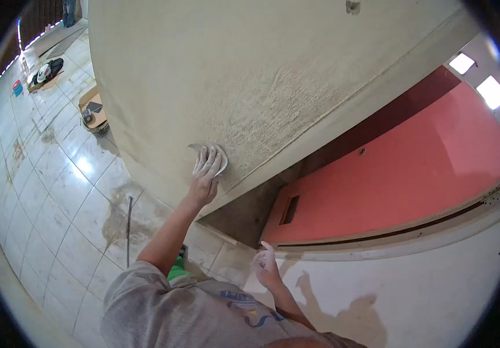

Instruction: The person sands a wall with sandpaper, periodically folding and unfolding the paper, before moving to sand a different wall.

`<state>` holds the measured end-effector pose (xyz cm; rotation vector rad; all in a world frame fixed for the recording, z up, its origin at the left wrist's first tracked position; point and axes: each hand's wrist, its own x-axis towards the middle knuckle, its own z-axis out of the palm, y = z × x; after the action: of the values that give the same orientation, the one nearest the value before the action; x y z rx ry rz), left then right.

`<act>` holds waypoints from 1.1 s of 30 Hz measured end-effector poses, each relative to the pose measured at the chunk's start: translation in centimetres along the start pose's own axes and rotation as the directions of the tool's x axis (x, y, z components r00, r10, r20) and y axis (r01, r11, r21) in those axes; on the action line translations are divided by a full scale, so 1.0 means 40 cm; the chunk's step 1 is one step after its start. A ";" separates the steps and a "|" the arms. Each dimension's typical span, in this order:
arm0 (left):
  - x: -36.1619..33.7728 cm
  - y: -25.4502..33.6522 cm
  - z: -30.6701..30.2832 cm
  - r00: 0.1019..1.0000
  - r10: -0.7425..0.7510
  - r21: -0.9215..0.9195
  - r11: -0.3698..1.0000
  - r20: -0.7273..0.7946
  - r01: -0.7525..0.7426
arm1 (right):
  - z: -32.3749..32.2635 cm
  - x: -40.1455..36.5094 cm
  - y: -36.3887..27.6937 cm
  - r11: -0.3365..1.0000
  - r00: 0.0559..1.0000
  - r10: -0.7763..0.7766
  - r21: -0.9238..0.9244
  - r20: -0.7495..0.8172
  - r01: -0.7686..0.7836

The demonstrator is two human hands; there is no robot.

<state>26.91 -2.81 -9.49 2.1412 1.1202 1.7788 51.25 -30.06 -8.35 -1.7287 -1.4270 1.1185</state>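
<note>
In the head view, your left hand [206, 166] reaches up to a beige wall [163, 69], its fingers stretched out side by side and pressed flat over a thin, pale curved sheet [223, 162]. The sheet lies between your palm and the wall, just beside a rough, scraped-looking patch [279, 104]. Your right hand [266, 268], whitened with dust, is raised near the lower edge of a coral-red surface [401, 168]; its fingers are loosely bent, one pointing up, and grasp nothing. To the left, a slim rod [129, 232] rests on the tiled floor [58, 220]. Farther off are a round container [100, 129] topped with cardboard, a white helmet [43, 72] on something dark, and a person's legs [68, 13].
</note>
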 end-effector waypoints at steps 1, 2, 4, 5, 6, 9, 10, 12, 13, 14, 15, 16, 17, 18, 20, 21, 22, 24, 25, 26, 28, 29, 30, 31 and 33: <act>0.060 0.005 -0.009 0.998 0.064 0.015 0.998 -0.025 -0.063 | -0.011 0.022 -0.002 0.998 0.998 -0.060 -0.017 -0.027 0.059; 0.127 0.021 -0.029 0.991 0.127 0.027 0.992 -0.034 -0.126 | -0.015 0.028 0.002 0.994 0.992 -0.109 -0.025 -0.058 0.107; 0.283 0.089 -0.089 0.971 0.233 0.044 0.972 -0.054 -0.230 | -0.019 0.022 -0.012 0.992 0.987 -0.126 -0.021 -0.104 0.124; 0.380 0.137 -0.126 0.959 0.275 0.053 0.961 -0.072 -0.271 | -0.029 0.033 -0.040 0.995 0.988 -0.101 -0.010 -0.114 0.100; 0.472 0.174 -0.157 0.928 0.357 0.090 0.933 -0.110 -0.348 | -0.038 0.042 -0.074 0.997 0.990 -0.075 -0.001 -0.120 0.076; 0.697 0.285 -0.244 0.842 0.496 0.101 0.868 -0.214 -0.486 | -0.057 0.059 -0.088 0.985 0.972 -0.169 -0.062 -0.164 0.160; 0.720 0.300 -0.267 0.867 0.474 0.121 0.880 -0.155 -0.459 | -0.060 0.068 -0.078 0.973 0.959 -0.227 -0.084 -0.170 0.215; 0.736 0.315 -0.293 0.910 0.414 0.167 0.900 -0.032 -0.404 | -0.055 0.066 -0.142 0.994 0.977 -0.101 0.029 -0.189 0.109; 0.712 0.303 -0.288 0.912 0.403 0.144 0.909 -0.076 -0.390 | -0.048 0.068 -0.137 0.992 0.976 -0.105 0.051 -0.191 0.116; 0.673 0.273 -0.277 0.911 0.394 0.126 0.917 -0.124 -0.379 | -0.041 0.072 -0.134 0.989 0.975 -0.114 0.072 -0.192 0.130; 0.633 0.235 -0.263 0.905 0.388 0.112 0.921 -0.176 -0.373 | -0.033 0.079 -0.135 0.988 0.978 -0.109 0.090 -0.177 0.127; 0.579 0.188 -0.245 0.923 0.346 0.094 0.938 -0.168 -0.334 | -0.021 0.086 -0.137 0.986 0.981 -0.105 0.110 -0.165 0.124; 0.506 0.132 -0.221 0.940 0.302 0.074 0.953 -0.158 -0.294 | -0.006 0.090 -0.138 0.984 0.984 -0.096 0.131 -0.153 0.117; 0.417 0.066 -0.196 0.964 0.256 0.107 0.963 -0.075 -0.247 | 0.013 0.095 -0.133 0.974 0.986 -0.099 0.189 -0.134 0.124; 0.245 -0.004 -0.162 0.991 0.134 0.111 0.985 0.017 -0.136 | 0.049 0.117 -0.125 0.946 0.989 -0.109 0.295 -0.100 0.134; 0.173 -0.012 -0.150 0.998 0.058 0.071 0.996 0.035 -0.060 | 0.060 0.128 -0.151 0.959 0.974 -0.202 0.183 -0.098 0.217; 0.109 -0.035 -0.125 0.997 -0.005 0.092 0.996 0.074 -0.002 | 0.062 0.141 -0.194 0.958 0.958 -0.274 0.063 -0.082 0.280; -0.029 -0.055 -0.100 0.975 -0.151 0.139 0.982 0.165 0.128 | 0.083 0.156 -0.241 0.959 0.958 -0.282 0.004 -0.045 0.282; -0.050 -0.059 -0.101 0.973 -0.156 0.157 0.979 0.173 0.129 | 0.087 0.166 -0.278 0.961 0.961 -0.276 0.025 -0.014 0.276; -0.049 -0.063 -0.093 0.973 -0.148 0.175 0.978 0.177 0.117 | 0.096 0.180 -0.300 0.956 0.957 -0.288 0.047 -0.021 0.289; -0.056 -0.074 -0.087 0.974 -0.126 0.190 0.978 0.188 0.090 | 0.104 0.196 -0.335 0.944 0.947 -0.319 0.078 -0.047 0.322; -0.054 -0.080 -0.085 0.975 -0.112 0.191 0.979 0.193 0.075 | 0.104 0.199 -0.356 0.935 0.936 -0.349 0.060 -0.045 0.351; -0.044 -0.089 -0.082 0.977 -0.096 0.193 0.979 0.193 0.058 | 0.104 0.202 -0.355 0.927 0.927 -0.372 0.036 -0.052 0.375; 0.008 -0.083 -0.109 0.981 -0.039 0.223 0.975 0.190 -0.005 | 0.109 0.203 -0.350 0.916 0.915 -0.399 0.014 -0.055 0.401; 0.167 -0.087 -0.181 0.977 0.074 0.291 0.948 0.198 -0.130 | 0.120 0.207 -0.331 0.913 0.911 -0.407 0.014 -0.065 0.409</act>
<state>19.06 1.31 -3.97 2.5219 1.3275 1.4840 41.54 -19.32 -0.79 -1.3445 -1.6296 0.8442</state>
